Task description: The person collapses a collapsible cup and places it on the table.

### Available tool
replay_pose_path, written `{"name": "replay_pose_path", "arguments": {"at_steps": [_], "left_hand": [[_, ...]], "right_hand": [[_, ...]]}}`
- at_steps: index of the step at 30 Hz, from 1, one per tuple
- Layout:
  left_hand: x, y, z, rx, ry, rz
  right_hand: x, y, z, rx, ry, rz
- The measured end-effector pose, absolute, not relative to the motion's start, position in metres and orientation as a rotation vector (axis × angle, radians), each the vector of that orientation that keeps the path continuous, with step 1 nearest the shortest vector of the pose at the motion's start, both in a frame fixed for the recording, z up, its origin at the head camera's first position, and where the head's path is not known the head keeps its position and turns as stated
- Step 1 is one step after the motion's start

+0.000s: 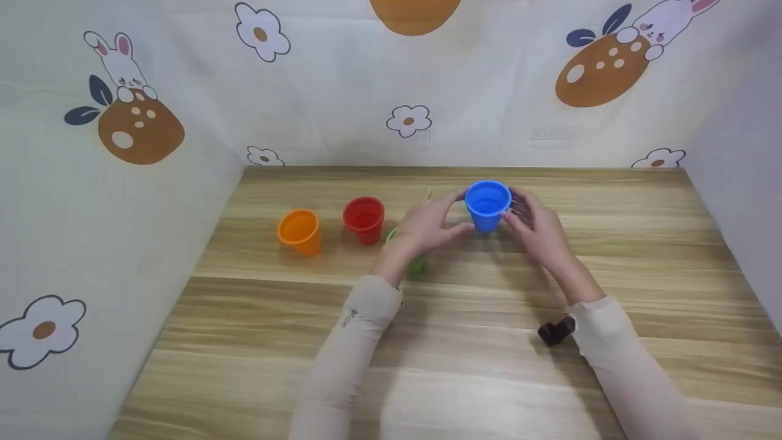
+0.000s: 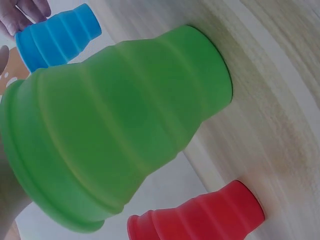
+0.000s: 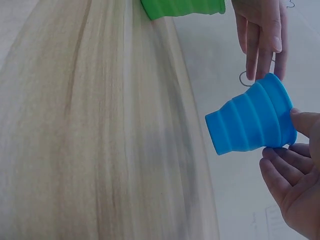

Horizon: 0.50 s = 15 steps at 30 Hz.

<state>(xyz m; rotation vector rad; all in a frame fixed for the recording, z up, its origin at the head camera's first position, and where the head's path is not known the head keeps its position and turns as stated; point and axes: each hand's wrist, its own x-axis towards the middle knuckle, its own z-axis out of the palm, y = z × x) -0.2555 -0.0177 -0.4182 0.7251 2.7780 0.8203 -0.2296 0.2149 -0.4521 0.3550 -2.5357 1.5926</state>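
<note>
Between the two hands a blue cup (image 1: 487, 208) is held up, its mouth toward the head camera. My right hand (image 1: 540, 232) pinches its rim, thumb on one side and fingers on the other, as the right wrist view shows on the cup (image 3: 252, 120). On the opposite side, my left hand (image 1: 424, 223) has its thumb and fingers spread around the cup; in the right wrist view its fingers (image 3: 265, 42) reach down straight to the rim. A green cup (image 1: 418, 266) stands partly hidden beneath the left forearm and fills much of the left wrist view (image 2: 120, 120).
A red cup (image 1: 365, 221) and an orange cup (image 1: 300, 232) stand upright on the wooden table (image 1: 244, 342), left of the green one. A small black object (image 1: 556, 331) is at the right sleeve's cuff. Patterned cloth (image 1: 330, 91) rises behind the table's far edge.
</note>
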Motion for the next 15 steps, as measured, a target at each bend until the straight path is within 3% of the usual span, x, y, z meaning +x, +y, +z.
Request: {"name": "replay_pose_path", "arguments": {"at_steps": [15], "left_hand": [[-0.247,-0.010,-0.410,0.641,2.838,1.052]], "right_hand": [[-0.221,0.211,-0.437,0.363,-2.420,1.662]]}}
